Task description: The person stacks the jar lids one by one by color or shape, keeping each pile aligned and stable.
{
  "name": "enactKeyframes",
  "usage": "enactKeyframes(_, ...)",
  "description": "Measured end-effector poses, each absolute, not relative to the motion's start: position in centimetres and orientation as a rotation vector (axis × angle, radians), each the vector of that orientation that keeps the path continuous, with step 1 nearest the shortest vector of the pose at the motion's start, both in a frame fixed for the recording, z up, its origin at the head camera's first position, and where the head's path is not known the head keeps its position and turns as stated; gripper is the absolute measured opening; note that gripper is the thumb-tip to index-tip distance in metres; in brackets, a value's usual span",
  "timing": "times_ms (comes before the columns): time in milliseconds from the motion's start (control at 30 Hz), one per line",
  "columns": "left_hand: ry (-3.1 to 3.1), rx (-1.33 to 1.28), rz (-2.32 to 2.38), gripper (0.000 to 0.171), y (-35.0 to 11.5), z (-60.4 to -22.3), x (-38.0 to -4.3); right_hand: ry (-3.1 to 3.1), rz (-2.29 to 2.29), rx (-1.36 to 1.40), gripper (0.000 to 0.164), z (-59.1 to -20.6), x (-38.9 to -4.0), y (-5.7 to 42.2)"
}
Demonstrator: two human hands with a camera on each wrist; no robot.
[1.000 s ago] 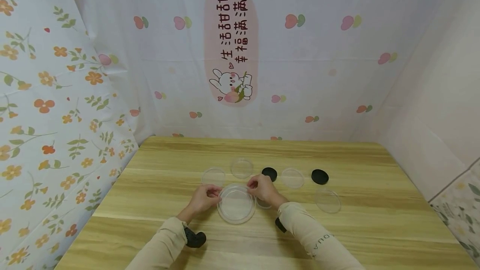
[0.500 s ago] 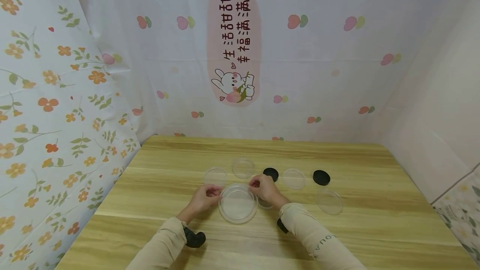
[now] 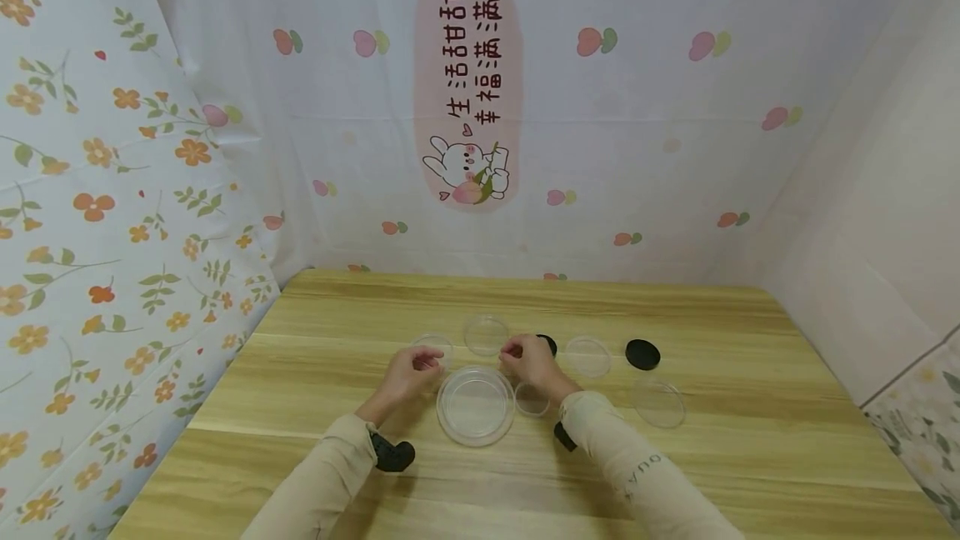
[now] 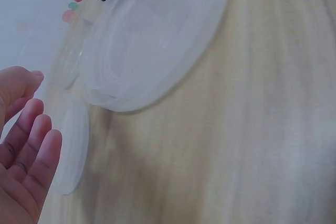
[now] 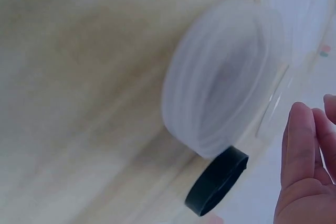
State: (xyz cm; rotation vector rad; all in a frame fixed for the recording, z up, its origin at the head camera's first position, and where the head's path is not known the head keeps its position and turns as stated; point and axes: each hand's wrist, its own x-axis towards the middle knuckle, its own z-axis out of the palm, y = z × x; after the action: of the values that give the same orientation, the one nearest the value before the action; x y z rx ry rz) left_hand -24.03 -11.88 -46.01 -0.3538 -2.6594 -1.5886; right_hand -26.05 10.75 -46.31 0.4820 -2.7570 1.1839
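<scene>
A large clear round dish (image 3: 476, 408) lies flat on the wooden table between the two hands. The left hand (image 3: 408, 377) hovers past its far left edge, fingers loosely bent and apart from the thumb in the left wrist view, with nothing in them. Beyond the far right edge is the right hand (image 3: 532, 363), its fingers (image 5: 300, 145) extended and nothing held. A small clear disc (image 3: 532, 399) sits just right of the large dish, below the right hand. Another clear disc (image 3: 438, 346) is partly hidden behind the left hand. The right hand partly covers a black round lid (image 3: 548, 345).
Farther back on the table (image 3: 360, 307) lies a clear disc (image 3: 486, 334). To the right are another clear disc (image 3: 588, 357), a second black lid (image 3: 642, 354) and a clear disc (image 3: 660, 404). Patterned white cloth (image 3: 637, 132) hangs behind the table.
Both hands have let go of the large dish's rim and moved slightly up and away toward the back. The dish stays where it was, and the small disc beside it shows more fully.
</scene>
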Motion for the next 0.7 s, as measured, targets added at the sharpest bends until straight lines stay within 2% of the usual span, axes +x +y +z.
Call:
enactKeyframes(433,-2.68,-0.359,-1.544,0.022,-9.9,-44.7,-26.2,-2.74,1.231,0.334,0.007,-45.8,-28.6,11.3)
enactKeyframes(600,-2.639,-0.338,-1.546,0.02,-9.2,-44.8,-27.2,-2.727,1.297,0.266,0.016,-45.6,-29.4,11.5)
enactKeyframes(700,-2.591,-0.412,-1.544,0.021,-9.4,-45.4,-27.9,-2.728,1.339,0.234,0.021,-46.1,-30.4,11.5)
